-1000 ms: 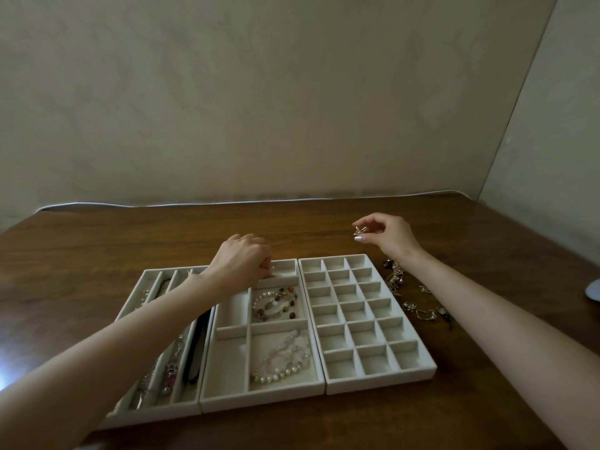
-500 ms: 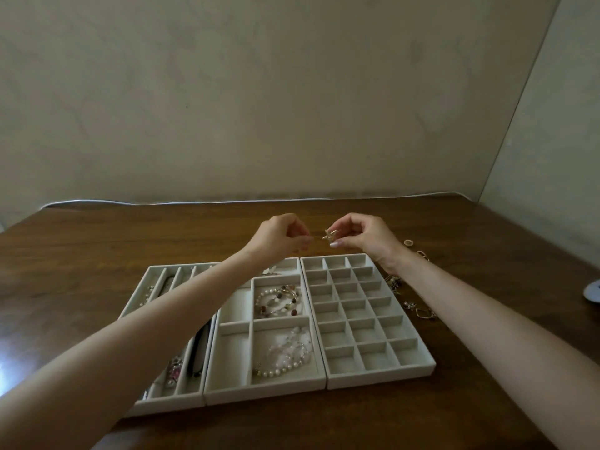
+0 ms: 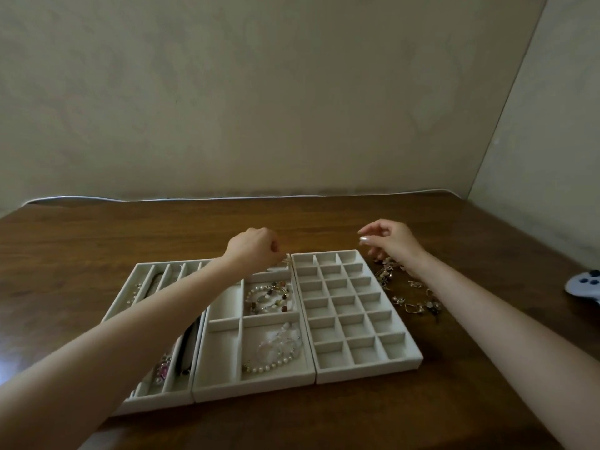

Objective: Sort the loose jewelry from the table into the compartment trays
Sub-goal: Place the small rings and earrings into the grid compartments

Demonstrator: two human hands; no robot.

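Observation:
Three white compartment trays lie side by side on the wooden table. The left tray (image 3: 143,274) has long slots with chains and a dark band. The middle tray (image 3: 224,323) holds a mixed bead bracelet (image 3: 269,297) and a pearl bracelet (image 3: 276,355). The right tray (image 3: 357,316) is a grid of small bare cells. My left hand (image 3: 253,248) hovers at the middle tray's back right corner, fingers curled, pinching a small gold piece (image 3: 285,262). My right hand (image 3: 389,241) hangs loosely curled, holding nothing, above the loose jewelry (image 3: 412,297) to the right of the trays.
A blue and white object (image 3: 584,287) lies at the table's right edge. A white cable (image 3: 194,198) runs along the back edge under the wall. A second wall closes in on the right.
The small gold piece passed from my right hand to my left. My left hand then dropped back to the middle tray, and my right hand moved right over the loose pile.

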